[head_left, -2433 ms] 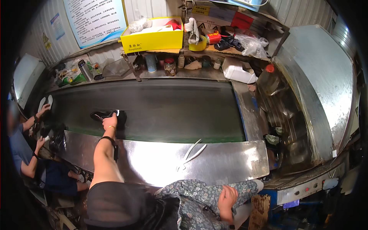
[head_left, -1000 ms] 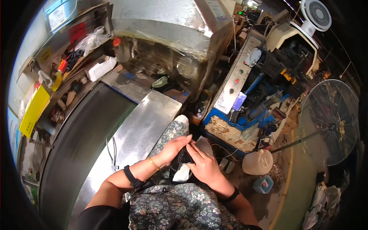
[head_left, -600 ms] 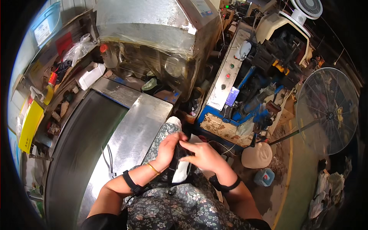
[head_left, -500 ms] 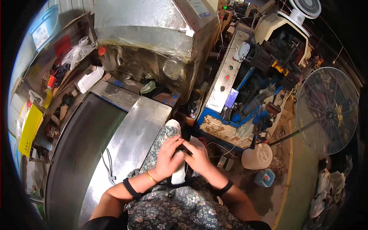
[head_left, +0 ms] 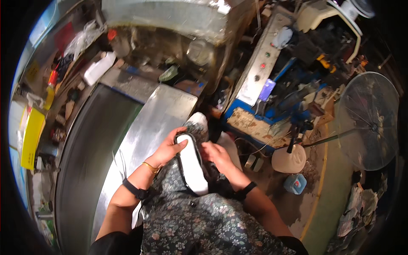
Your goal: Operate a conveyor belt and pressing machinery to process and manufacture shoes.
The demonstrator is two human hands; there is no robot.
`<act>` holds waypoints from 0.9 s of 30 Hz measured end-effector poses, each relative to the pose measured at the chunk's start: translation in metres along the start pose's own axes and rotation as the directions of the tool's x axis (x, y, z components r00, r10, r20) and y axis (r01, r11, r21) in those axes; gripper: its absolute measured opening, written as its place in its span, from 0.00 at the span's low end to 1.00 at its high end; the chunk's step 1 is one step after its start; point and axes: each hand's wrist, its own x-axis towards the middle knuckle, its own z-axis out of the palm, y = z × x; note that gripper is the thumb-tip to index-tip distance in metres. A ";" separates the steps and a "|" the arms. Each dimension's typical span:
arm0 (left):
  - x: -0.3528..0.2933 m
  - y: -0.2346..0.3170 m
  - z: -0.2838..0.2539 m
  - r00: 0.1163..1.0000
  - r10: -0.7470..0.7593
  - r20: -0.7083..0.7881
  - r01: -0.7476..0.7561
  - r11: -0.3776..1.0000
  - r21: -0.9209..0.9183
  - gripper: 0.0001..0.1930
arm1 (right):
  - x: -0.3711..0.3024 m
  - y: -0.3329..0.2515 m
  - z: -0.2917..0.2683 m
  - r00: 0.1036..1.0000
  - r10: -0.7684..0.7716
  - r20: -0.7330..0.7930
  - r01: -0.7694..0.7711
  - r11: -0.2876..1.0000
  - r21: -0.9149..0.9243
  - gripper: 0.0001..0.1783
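Observation:
My left hand (head_left: 169, 149) is closed around the toe end of a long, shoe-shaped piece (head_left: 192, 168) with a white face and a black rim. The thumb presses on the white face and the fingers go behind. This piece slants above my lap, its white side facing up. Beside its right edge is my right hand (head_left: 216, 156), fingers curled in and slightly blurred. Whether they grip the rim or something small, I cannot make out. Under both hands lies dark floral cloth (head_left: 204, 225) covering my lap and legs.
A metal-edged conveyor (head_left: 159, 106) with a dark belt runs along my left. Ahead on the right stands a blue machine (head_left: 238, 111) with a button panel. A white jug (head_left: 289, 159), a small blue container (head_left: 295, 183) and a large fan (head_left: 367, 121) are to the right.
My hands have moved apart from their earlier meeting over my lap. The white-faced piece, mostly covered before, now shows its length in my left hand. The whole view has shifted slightly.

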 end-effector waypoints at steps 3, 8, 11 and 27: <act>0.004 -0.011 0.013 0.993 0.117 -0.027 -0.111 0.979 0.173 0.25 | 0.018 0.070 0.021 0.964 -0.211 -0.161 0.141 0.922 -0.361 0.36; 0.024 -0.013 0.008 0.999 0.029 -0.041 -0.021 0.983 0.180 0.24 | -0.001 0.005 0.052 0.905 -0.421 -0.066 0.184 0.525 -0.831 0.33; 0.038 -0.013 0.002 0.999 0.030 -0.022 -0.022 0.955 0.296 0.26 | -0.003 -0.030 0.073 0.952 -0.230 -0.201 -0.112 0.349 -0.930 0.32; -0.017 0.042 0.040 0.917 -0.092 -0.388 0.399 0.177 0.900 0.20 | -0.019 0.005 0.092 0.959 -0.277 -0.056 0.201 0.810 -0.550 0.41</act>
